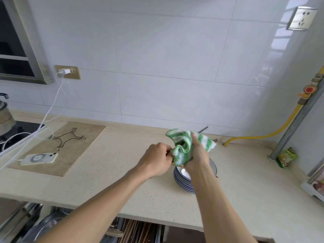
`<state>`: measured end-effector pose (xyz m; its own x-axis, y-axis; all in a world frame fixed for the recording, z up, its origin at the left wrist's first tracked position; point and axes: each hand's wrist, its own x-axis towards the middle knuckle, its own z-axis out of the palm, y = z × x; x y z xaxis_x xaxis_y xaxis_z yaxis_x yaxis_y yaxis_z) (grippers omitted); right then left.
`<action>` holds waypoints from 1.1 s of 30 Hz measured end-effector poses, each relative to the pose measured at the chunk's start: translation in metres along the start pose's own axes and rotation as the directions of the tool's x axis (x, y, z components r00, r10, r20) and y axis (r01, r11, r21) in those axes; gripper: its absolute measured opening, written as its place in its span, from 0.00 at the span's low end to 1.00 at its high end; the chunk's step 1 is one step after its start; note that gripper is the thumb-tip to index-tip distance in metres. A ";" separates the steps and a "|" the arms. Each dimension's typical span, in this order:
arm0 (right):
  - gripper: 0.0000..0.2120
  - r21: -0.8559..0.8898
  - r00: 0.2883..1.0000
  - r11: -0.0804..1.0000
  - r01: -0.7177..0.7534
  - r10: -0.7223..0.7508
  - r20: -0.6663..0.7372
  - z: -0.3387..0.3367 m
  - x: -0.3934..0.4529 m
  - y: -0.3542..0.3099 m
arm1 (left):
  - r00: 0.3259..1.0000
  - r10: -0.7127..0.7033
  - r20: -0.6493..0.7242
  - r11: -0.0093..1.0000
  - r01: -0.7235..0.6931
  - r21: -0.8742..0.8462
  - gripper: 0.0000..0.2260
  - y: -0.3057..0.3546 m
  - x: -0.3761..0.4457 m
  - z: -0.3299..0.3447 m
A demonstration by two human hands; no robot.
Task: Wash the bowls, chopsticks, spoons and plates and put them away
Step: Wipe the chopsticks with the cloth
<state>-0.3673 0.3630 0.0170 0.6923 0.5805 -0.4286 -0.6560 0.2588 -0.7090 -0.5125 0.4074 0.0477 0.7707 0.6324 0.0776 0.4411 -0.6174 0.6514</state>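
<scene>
while both hands [157,157] wring cloth [185,146], phone [39,157] charges nearby.

The beige speckled countertop [108,165] carries a stack of blue-rimmed plates [182,181], a wooden board [73,142] bearing a phone [41,158] and wire trivet [67,137], and a green packet [286,157].

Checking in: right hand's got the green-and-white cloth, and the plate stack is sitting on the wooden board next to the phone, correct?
Not quite. The head view shows the plate stack sitting on the bare countertop, well apart from the wooden board where the phone lies. The right hand does grip the green-and-white cloth.
</scene>
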 end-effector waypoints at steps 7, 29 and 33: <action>0.18 -0.027 0.998 0.999 0.020 -0.021 -0.053 -0.002 -0.003 -0.004 | 0.999 0.037 0.020 0.996 -0.035 -0.079 0.23 0.007 -0.007 0.004; 0.19 -0.033 0.994 0.998 0.050 -0.046 0.103 -0.013 -0.026 -0.024 | 0.994 0.009 0.108 0.993 0.004 -0.121 0.13 0.025 -0.009 -0.002; 0.15 0.111 0.996 0.990 0.090 -0.090 -0.002 -0.022 -0.017 -0.042 | 0.989 0.006 0.149 0.999 0.001 -0.044 0.14 0.019 -0.015 -0.001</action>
<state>-0.3450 0.3251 0.0414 0.7493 0.5532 -0.3641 -0.6205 0.3941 -0.6780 -0.5160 0.3871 0.0599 0.8331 0.5521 -0.0323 0.4211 -0.5954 0.6842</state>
